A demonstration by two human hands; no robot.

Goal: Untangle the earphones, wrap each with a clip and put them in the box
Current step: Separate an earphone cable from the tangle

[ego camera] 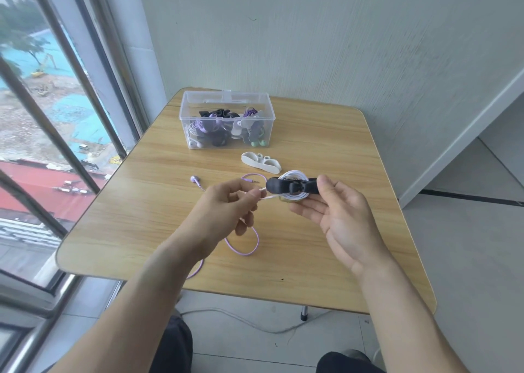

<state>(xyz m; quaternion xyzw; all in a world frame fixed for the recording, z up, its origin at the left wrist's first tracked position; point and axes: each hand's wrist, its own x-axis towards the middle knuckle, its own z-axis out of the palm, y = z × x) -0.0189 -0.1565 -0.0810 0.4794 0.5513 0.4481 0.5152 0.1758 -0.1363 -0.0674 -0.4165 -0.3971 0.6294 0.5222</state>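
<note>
Wrapping step now: right hand (337, 211) holds black clip (295, 187) w/ white earphone cord (292, 195) coiled on it, above table (326, 253) centre; left hand (226, 202) pinches the loose cord end. Next, I think, tuck this end into clip, then carry to clear box (226, 120) at far edge. Purple earphones (243, 247) & white clip (261, 162) lie near; table's right side gives room.

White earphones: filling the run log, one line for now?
left hand pinches white cable | right hand holds black clip | box open
</note>
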